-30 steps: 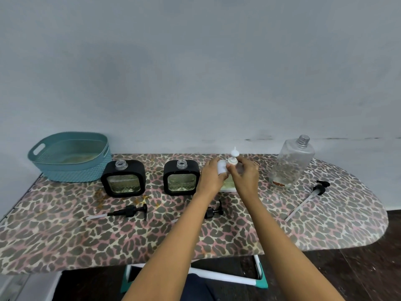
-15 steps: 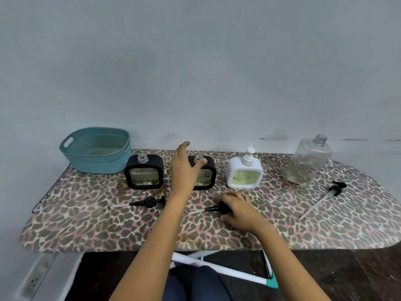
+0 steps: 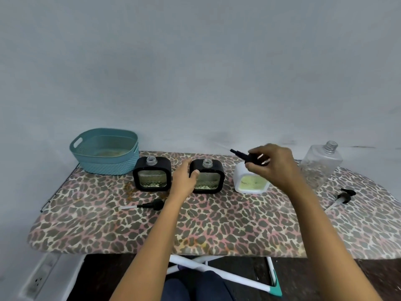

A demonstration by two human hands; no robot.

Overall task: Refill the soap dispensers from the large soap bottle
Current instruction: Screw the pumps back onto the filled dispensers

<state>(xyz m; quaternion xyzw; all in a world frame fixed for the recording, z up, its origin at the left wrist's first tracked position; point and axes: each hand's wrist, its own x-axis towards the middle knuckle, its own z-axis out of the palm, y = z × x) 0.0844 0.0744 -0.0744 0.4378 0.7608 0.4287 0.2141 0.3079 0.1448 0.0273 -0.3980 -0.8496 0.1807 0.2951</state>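
Gripping the black pump (image 3: 241, 155) above the white dispenser (image 3: 249, 181), your right hand (image 3: 275, 168) hides its top, while your left hand (image 3: 183, 180) clasps the black dispenser (image 3: 209, 179) just left of it and the large soap bottle (image 3: 321, 166) stands uncapped to its right.

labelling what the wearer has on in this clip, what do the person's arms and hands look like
The left hand and right hand wear no gloves. The forearms show no sleeves, watch or bracelet down to the frame's edge. Rings are too blurred to tell.
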